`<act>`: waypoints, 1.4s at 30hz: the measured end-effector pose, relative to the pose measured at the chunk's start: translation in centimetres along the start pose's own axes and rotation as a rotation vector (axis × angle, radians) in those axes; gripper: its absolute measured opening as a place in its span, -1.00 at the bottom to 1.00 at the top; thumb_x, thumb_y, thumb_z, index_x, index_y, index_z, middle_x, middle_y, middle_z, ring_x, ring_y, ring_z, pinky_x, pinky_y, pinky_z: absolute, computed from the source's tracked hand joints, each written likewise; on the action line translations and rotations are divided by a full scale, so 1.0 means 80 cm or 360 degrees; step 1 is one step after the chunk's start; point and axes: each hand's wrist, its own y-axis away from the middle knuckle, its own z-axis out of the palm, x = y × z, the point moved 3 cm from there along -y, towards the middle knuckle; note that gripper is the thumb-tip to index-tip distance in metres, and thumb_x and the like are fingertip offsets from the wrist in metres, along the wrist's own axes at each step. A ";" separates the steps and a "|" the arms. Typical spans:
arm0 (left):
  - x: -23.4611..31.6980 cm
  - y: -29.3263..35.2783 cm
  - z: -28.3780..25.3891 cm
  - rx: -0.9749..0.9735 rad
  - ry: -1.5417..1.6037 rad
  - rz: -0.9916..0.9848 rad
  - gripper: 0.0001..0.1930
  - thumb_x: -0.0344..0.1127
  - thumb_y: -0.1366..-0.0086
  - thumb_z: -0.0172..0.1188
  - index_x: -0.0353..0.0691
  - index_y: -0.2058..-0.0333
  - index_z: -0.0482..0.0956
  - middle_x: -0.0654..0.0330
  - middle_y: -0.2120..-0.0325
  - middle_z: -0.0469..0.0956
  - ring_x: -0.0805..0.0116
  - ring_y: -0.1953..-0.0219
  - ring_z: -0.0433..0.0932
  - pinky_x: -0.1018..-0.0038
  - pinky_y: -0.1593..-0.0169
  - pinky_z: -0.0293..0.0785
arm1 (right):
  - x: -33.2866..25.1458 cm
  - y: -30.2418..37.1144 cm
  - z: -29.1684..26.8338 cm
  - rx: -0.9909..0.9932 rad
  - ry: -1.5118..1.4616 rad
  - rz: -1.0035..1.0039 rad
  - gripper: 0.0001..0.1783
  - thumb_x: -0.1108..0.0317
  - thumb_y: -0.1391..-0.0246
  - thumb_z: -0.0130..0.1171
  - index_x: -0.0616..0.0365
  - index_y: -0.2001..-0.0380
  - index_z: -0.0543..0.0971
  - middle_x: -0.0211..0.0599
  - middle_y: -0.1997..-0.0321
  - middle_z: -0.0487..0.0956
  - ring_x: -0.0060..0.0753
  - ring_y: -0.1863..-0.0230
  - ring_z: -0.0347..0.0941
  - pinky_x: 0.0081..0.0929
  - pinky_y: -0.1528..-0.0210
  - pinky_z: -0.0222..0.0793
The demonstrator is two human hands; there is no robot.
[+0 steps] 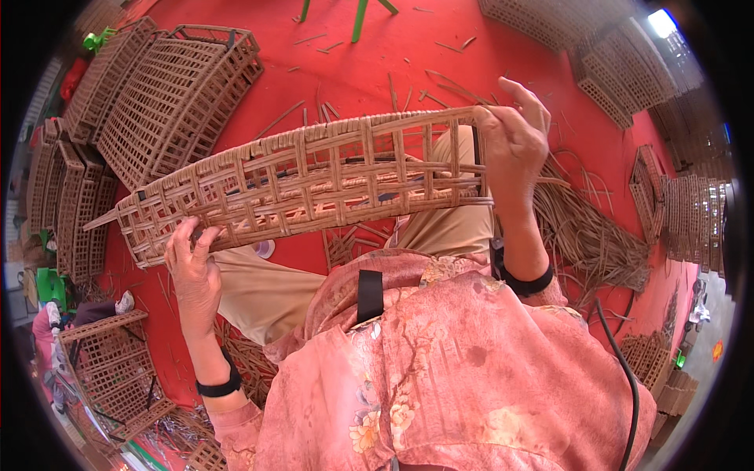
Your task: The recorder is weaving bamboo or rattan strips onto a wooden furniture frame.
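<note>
A long brown woven wicker basket [338, 132] lies on its side over my lap, its open-grid wall facing me. Its rim is wrapped with strips along most of the upper edge, and one loose strip end sticks out past the left corner. My left hand [193, 271] grips the lower edge near the left end, fingertips curled over the weave. At the right end, my right hand [514, 141] is closed on the upper corner, one finger raised. Beside that hand a dark upright bar [480, 161] shows in the basket's end. My right thumb is partly hidden.
Stacked wicker baskets [177, 98] stand at the far left, with more stacks [628, 67] at the far right. A bundle of loose strips [593, 224] lies right of my knee on the red floor [345, 82]. Green stool legs [360, 22] stand ahead. Another person sits at left.
</note>
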 end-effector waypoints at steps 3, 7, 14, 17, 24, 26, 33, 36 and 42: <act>0.036 -0.031 -0.025 0.0078 0.0287 -0.0113 -0.63 -0.66 -0.13 0.12 -0.14 0.11 0.61 0.09 0.02 0.51 0.09 -0.10 0.47 0.24 -0.20 0.35 | -0.008 -0.002 -0.013 0.0003 -0.0057 -0.0049 -0.85 0.32 -0.01 0.34 0.18 0.48 0.71 -0.25 -0.05 0.58 -0.19 -0.11 0.36 -0.26 -0.12 0.29; 0.141 -0.119 -0.017 0.0286 0.1150 0.0109 -0.76 -0.51 -0.32 0.15 -0.23 0.06 0.64 0.10 0.13 0.61 0.21 0.04 0.58 0.36 -0.09 0.46 | -0.055 -0.007 -0.025 -0.0086 -0.0279 -0.0313 -0.86 0.32 0.01 0.35 0.17 0.47 0.71 -0.22 0.00 0.59 -0.18 -0.03 0.42 -0.28 -0.05 0.33; 0.246 -0.177 0.033 -0.0387 0.1916 0.0225 -0.81 -0.45 -0.32 0.24 -0.31 0.11 0.64 0.21 0.26 0.65 0.51 0.20 0.57 0.55 0.10 0.48 | -0.048 0.005 -0.021 -0.0250 -0.0538 -0.0140 -0.86 0.33 -0.05 0.32 0.17 0.37 0.69 -0.23 0.14 0.62 -0.24 0.07 0.50 -0.31 0.04 0.35; 0.235 -0.167 0.039 -0.0357 0.1884 -0.0359 -0.92 -0.45 -0.24 0.30 -0.30 0.30 0.65 0.29 0.51 0.61 0.58 0.44 0.54 0.58 0.28 0.47 | -0.018 0.016 -0.009 -0.0530 -0.0645 0.0184 -0.81 0.30 -0.14 0.26 0.18 0.26 0.66 -0.12 0.27 0.65 -0.13 0.21 0.57 -0.27 0.15 0.41; 0.244 -0.163 0.052 -0.0455 0.1349 -0.0389 -0.93 -0.46 -0.24 0.31 -0.31 0.34 0.60 0.24 0.50 0.61 0.56 0.42 0.56 0.55 0.28 0.49 | -0.015 0.045 0.026 -0.1053 -0.0099 0.0302 -0.71 0.27 -0.20 0.14 0.23 0.10 0.57 0.09 0.51 0.61 0.15 0.38 0.59 -0.03 0.29 0.48; 0.244 -0.162 0.060 -0.0439 0.1383 -0.0311 -0.93 -0.47 -0.24 0.30 -0.31 0.33 0.60 0.23 0.49 0.61 0.55 0.41 0.57 0.54 0.28 0.50 | -0.020 0.039 0.032 -0.1116 -0.0058 0.0281 -0.68 0.27 -0.19 0.13 0.28 0.08 0.55 0.17 0.52 0.59 0.15 0.36 0.59 -0.02 0.28 0.48; 0.246 -0.168 0.068 -0.0331 0.1353 -0.0093 -0.94 -0.51 -0.25 0.27 -0.32 0.32 0.58 0.21 0.45 0.59 0.51 0.38 0.57 0.52 0.26 0.49 | 0.000 0.036 0.038 -0.1169 -0.0306 0.0424 -0.80 0.24 -0.15 0.18 0.16 0.37 0.62 0.02 0.45 0.62 0.11 0.32 0.59 -0.02 0.24 0.46; 0.266 -0.173 0.052 0.0014 0.1234 0.0108 -0.93 -0.51 -0.26 0.26 -0.33 0.28 0.60 0.18 0.43 0.58 0.48 0.34 0.56 0.51 0.25 0.48 | 0.009 0.029 0.010 -0.0962 -0.0288 0.0369 -0.82 0.28 -0.13 0.22 0.16 0.41 0.62 -0.05 0.46 0.59 0.04 0.37 0.58 -0.10 0.27 0.47; 0.313 -0.198 0.067 -0.0314 0.1767 0.0304 -0.91 -0.46 -0.30 0.23 -0.34 0.26 0.64 0.13 0.39 0.59 0.45 0.31 0.55 0.50 0.23 0.47 | 0.005 0.003 -0.038 -0.0939 -0.0426 0.0534 -0.84 0.32 -0.15 0.25 0.20 0.39 0.60 -0.20 0.46 0.57 -0.18 0.48 0.59 -0.30 0.40 0.45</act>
